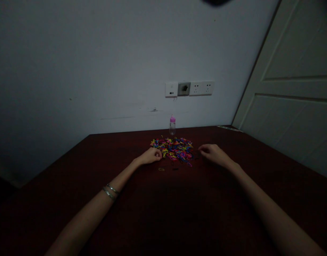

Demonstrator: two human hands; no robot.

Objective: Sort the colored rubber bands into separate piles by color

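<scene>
Fingers (206, 146) flank heaped coloured loops (176, 147) — left ones nearer.

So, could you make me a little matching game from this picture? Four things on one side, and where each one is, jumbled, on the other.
Things
1. Silver-coloured metal bracelets
2. Small clear bottle with a pink cap
3. White rectangular socket panel
4. Heap of small multicoloured loops

Places
A. Fixed to the pale wall
B. Spread between the left hand and the right hand
C. Worn around the left arm
D. Standing upright, nearer the wall than the loops are

Right pairs: 1-C, 2-D, 3-A, 4-B
</scene>
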